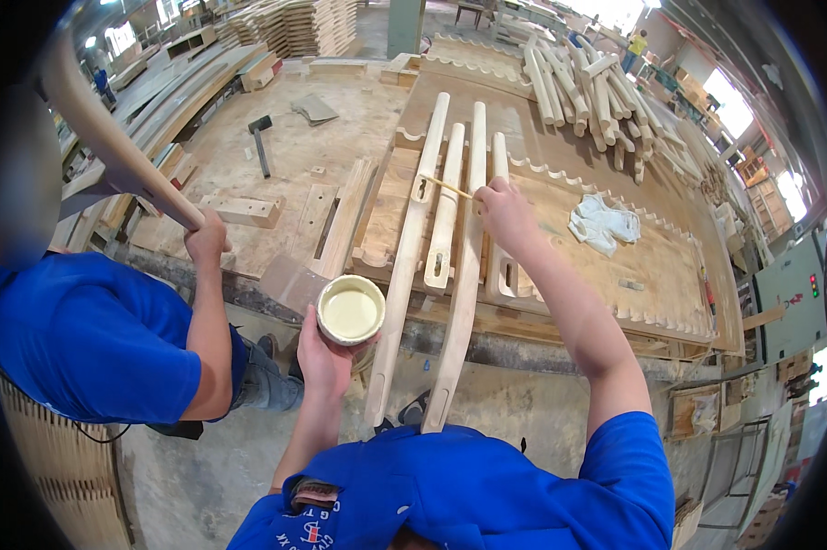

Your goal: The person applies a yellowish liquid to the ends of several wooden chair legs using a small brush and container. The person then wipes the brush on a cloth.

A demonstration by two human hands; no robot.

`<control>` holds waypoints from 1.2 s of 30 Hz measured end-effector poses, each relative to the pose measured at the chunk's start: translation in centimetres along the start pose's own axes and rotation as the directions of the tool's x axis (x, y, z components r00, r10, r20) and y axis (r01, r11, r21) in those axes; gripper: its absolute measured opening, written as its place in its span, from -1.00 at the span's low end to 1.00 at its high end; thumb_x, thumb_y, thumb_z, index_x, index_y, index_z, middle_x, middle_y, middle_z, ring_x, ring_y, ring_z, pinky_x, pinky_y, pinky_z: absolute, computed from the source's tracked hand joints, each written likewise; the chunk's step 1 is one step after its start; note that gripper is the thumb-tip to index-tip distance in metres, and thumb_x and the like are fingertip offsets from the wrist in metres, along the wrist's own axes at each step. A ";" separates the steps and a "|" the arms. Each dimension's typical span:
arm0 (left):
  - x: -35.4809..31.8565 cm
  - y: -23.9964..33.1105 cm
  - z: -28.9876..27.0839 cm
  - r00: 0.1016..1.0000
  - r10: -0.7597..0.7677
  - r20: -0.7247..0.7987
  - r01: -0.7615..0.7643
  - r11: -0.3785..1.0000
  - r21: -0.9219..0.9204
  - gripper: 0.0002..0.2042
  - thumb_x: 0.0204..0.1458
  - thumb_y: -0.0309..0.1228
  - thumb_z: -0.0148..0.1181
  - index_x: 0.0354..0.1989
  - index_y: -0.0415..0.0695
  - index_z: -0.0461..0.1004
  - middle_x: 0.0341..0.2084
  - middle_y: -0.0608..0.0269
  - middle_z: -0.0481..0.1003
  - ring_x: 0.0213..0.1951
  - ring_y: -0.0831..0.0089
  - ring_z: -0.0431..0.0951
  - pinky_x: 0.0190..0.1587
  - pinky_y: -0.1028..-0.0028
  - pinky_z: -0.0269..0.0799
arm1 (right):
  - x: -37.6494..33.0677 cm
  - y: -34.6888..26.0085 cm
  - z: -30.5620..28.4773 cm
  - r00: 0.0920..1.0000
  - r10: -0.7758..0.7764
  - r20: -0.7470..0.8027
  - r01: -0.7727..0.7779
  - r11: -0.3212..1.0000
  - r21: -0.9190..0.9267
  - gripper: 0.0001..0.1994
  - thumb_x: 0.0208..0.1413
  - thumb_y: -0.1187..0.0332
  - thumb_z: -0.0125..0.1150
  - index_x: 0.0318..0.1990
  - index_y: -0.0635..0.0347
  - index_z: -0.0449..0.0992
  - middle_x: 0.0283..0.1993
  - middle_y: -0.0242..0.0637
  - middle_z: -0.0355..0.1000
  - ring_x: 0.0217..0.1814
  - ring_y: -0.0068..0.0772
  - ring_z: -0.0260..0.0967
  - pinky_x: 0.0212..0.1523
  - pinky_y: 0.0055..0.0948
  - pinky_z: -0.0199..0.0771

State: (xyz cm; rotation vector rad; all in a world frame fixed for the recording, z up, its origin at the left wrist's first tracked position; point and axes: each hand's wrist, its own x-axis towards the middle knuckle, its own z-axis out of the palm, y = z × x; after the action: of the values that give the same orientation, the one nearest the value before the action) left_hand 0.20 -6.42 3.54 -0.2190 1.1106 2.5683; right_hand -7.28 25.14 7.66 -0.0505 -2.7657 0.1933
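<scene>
My left hand [323,359] is wrapped round a round cup [350,311] of pale cream liquid, in front of the workbench. Pinched in my right hand [505,213] is a thin wooden stick [450,188]; it points left, its tip at the slot in the leftmost wooden chair-leg-like piece [415,225]. Alongside lie a shorter slotted piece [447,206], another long curved piece [465,302] and a second short one [500,158], partly behind my right hand. The two long pieces reach over the bench's near edge toward my body.
Close on my left, a co-worker in blue grips a long curved wooden part [143,170]. The bench holds a black-headed mallet [260,142], wood blocks [239,210], white gloves [604,225] and scalloped wooden racks [615,293]. A heap of wooden rods [596,92] lies at the far right.
</scene>
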 end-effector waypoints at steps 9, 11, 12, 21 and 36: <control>0.5 -0.2 -0.1 0.999 -0.009 0.053 0.010 1.000 -0.005 -0.50 0.25 -0.06 -0.41 0.13 -0.21 0.20 -0.05 0.00 0.41 -0.14 0.16 0.53 -0.20 0.14 0.57 | 0.1 -2.6 -1.5 0.993 -0.019 0.120 0.026 0.998 -0.058 -0.84 -0.01 0.50 -0.01 -0.24 0.21 0.39 -0.21 -0.14 0.39 -0.10 -0.11 0.41 -0.14 -0.19 0.46; 0.4 -0.2 -0.1 0.999 -0.001 0.044 0.002 1.000 -0.008 -0.50 0.25 -0.06 -0.40 0.13 -0.21 0.20 -0.05 0.00 0.41 -0.14 0.15 0.53 -0.20 0.14 0.57 | -0.3 -2.7 -1.5 0.994 -0.011 0.111 0.017 0.998 -0.057 -0.84 -0.01 0.50 -0.01 -0.23 0.22 0.39 -0.21 -0.13 0.40 -0.10 -0.11 0.40 -0.14 -0.20 0.47; 0.3 -0.2 -0.1 0.999 0.003 0.038 -0.002 1.000 -0.010 -0.50 0.25 -0.06 -0.40 0.13 -0.20 0.20 -0.05 0.00 0.41 -0.14 0.15 0.53 -0.20 0.14 0.57 | -0.5 -2.8 -1.5 0.994 -0.007 0.108 0.014 0.998 -0.057 -0.84 -0.01 0.51 -0.01 -0.23 0.23 0.39 -0.21 -0.12 0.40 -0.09 -0.11 0.40 -0.14 -0.20 0.47; 0.1 0.2 -0.4 0.998 0.015 0.059 -0.014 1.000 -0.009 -0.51 0.25 -0.07 -0.38 0.13 -0.20 0.21 -0.06 -0.01 0.41 -0.13 0.15 0.53 -0.19 0.12 0.57 | -1.5 -3.7 -1.7 0.997 0.047 0.067 -0.045 0.999 -0.022 -0.86 0.01 0.48 -0.02 -0.25 0.23 0.38 -0.24 -0.13 0.40 -0.15 -0.06 0.39 -0.15 -0.13 0.41; 0.5 -1.0 -0.8 0.995 0.082 0.051 -0.084 0.995 0.047 -0.63 0.23 -0.10 -0.14 -0.08 -0.17 0.38 -0.28 0.27 0.49 -0.30 0.54 0.55 -0.33 0.47 0.55 | -7.2 -11.1 -15.4 0.896 -0.444 0.023 0.444 0.896 -0.017 -0.96 -0.07 0.38 0.19 -0.45 0.09 0.48 -0.47 -0.38 0.38 -0.36 -0.29 0.34 -0.29 -0.33 0.33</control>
State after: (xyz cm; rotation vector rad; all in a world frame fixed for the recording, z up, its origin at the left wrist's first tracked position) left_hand 0.09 -6.21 2.17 -0.0991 1.1864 2.6005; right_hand 4.90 15.72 20.85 0.5776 -2.7088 0.0405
